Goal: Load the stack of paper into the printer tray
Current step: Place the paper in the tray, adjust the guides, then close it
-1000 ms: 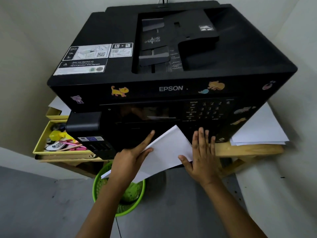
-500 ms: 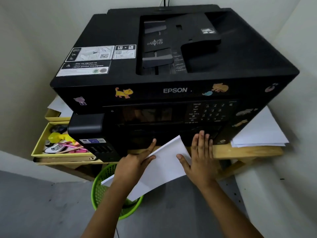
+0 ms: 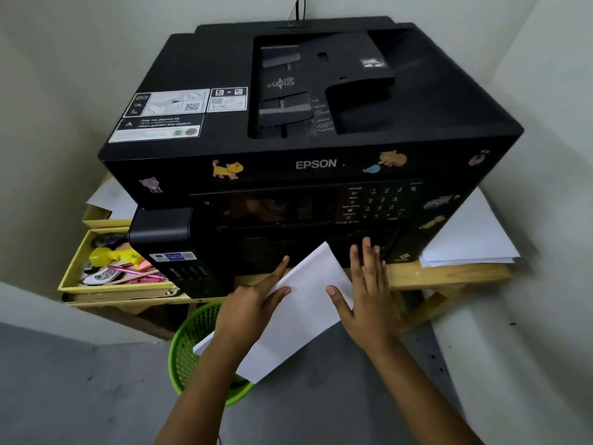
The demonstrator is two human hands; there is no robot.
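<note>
A black Epson printer (image 3: 308,130) with cat stickers stands on a wooden table (image 3: 449,274). In front of its lower front, a white stack of paper (image 3: 305,303) is held tilted, one corner pointing at the dark tray opening (image 3: 353,242). My left hand (image 3: 253,303) grips the stack's left edge, thumb on top and index finger stretched forward. My right hand (image 3: 369,293) lies flat with fingers spread, thumb on the paper's right edge and fingertips at the printer's front. The tray itself is hidden in shadow.
More white sheets (image 3: 471,239) lie on the table right of the printer. At the left, a yellow box (image 3: 77,277) holds pens and small items. A green mesh basket (image 3: 189,354) stands on the grey floor under the paper. Walls close in on both sides.
The view has shifted a little downward, so the printer sits higher in the frame. Both hands and the paper stay low at the printer's front, almost unchanged.
</note>
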